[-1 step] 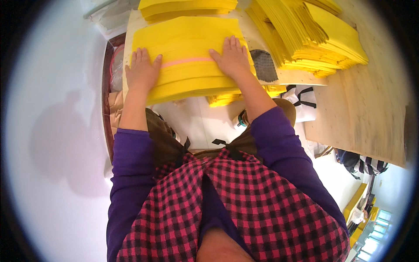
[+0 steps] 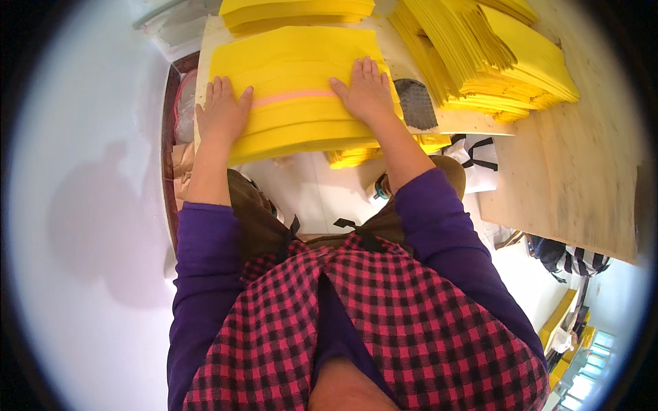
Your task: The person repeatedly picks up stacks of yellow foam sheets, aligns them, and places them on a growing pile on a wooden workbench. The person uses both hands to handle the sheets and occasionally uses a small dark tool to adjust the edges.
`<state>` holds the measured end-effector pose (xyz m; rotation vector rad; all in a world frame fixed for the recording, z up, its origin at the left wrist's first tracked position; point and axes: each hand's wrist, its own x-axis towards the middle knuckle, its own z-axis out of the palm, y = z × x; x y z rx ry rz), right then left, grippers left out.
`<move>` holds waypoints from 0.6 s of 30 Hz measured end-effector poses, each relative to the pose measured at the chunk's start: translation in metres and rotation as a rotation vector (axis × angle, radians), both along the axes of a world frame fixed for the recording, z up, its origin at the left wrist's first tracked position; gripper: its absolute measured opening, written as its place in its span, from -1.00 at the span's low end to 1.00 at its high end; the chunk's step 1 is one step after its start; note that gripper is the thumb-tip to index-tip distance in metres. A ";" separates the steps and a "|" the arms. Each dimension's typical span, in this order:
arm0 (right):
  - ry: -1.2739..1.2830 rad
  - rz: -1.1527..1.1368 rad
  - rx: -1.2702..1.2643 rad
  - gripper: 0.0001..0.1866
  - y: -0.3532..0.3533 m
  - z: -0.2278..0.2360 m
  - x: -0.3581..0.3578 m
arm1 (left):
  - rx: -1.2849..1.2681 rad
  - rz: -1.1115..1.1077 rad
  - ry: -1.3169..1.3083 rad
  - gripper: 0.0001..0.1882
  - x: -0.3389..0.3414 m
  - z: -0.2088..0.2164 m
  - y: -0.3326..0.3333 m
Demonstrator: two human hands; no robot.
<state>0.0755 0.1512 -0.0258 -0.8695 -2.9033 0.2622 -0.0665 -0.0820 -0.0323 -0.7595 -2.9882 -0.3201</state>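
Note:
A stack of yellow sheets (image 2: 295, 61), perhaps felt or thick paper, lies on the wooden table in front of me. Across its middle runs a pink strip (image 2: 291, 98). My left hand (image 2: 224, 111) rests flat near the stack's left edge, fingers spread and pointing away from me. Near the right edge my right hand (image 2: 365, 90) lies flat in the same way, its thumb toward the strip. Neither hand holds anything. The front edges of the sheets fan out in layers toward me.
A dark grey textured piece (image 2: 414, 104) lies right of the stack. Heaped yellow folded sheets (image 2: 480, 55) fill the back right, and another yellow stack (image 2: 295, 14) stands behind. A wooden panel (image 2: 569, 164) rises at the right. More yellow sheets (image 2: 353, 157) are below the table edge.

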 end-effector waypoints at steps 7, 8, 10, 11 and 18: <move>-0.023 -0.001 0.014 -0.06 0.000 0.001 0.000 | -0.036 0.013 0.001 -0.22 -0.007 0.000 -0.008; -0.019 -0.001 0.015 -0.06 0.000 0.001 0.000 | -0.068 0.024 -0.010 -0.22 -0.009 0.004 -0.010; -0.017 -0.004 0.002 -0.05 -0.001 0.001 0.001 | -0.127 0.045 0.038 -0.22 -0.012 0.015 -0.013; -0.008 -0.004 -0.004 -0.05 -0.002 0.002 0.001 | -0.152 0.053 0.099 -0.23 -0.017 0.023 -0.012; -0.015 -0.012 0.018 -0.04 -0.004 0.004 0.001 | -0.011 -0.231 0.219 -0.28 0.007 0.041 0.069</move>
